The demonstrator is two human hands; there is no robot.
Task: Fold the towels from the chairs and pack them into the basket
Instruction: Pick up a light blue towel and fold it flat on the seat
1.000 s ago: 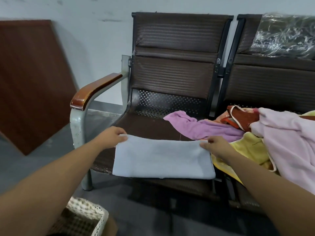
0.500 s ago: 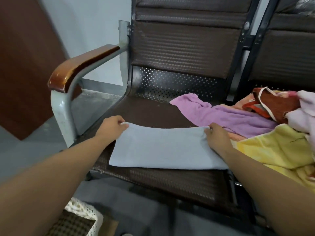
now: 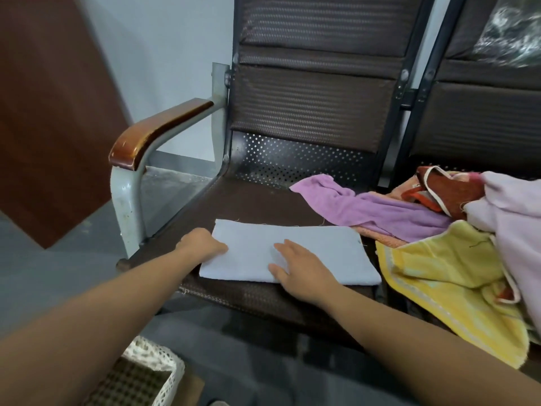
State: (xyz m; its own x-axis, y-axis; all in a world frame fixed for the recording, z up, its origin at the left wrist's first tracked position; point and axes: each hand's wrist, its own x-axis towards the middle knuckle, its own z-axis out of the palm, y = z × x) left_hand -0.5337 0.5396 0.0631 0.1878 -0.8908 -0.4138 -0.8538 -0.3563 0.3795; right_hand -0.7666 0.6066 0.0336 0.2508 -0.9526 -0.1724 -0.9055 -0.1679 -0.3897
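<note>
A light blue towel (image 3: 319, 250) lies folded into a flat strip on the brown chair seat (image 3: 248, 200). My left hand (image 3: 202, 246) sits at the towel's left edge, its fingers curled over that edge and holding it. My right hand (image 3: 298, 268) lies flat on the towel's middle near the front edge, fingers spread and pressing down. A heap of unfolded towels covers the seat to the right: purple (image 3: 366, 206), yellow (image 3: 439, 276), pale pink (image 3: 512, 218) and red-brown (image 3: 448, 191). The white lattice basket (image 3: 158, 364) stands on the floor at the lower left, partly hidden by my left forearm.
A wooden armrest (image 3: 158, 130) on a grey metal post bounds the seat's left side. A brown board (image 3: 44, 112) leans against the wall at the left. Crinkled clear plastic (image 3: 512, 33) lies on the second chair's backrest. Grey floor runs under the chairs.
My right hand let go of the towel's far right corner and moved left to lie flat on its middle. My left hand slid from the far left corner to the left edge.
</note>
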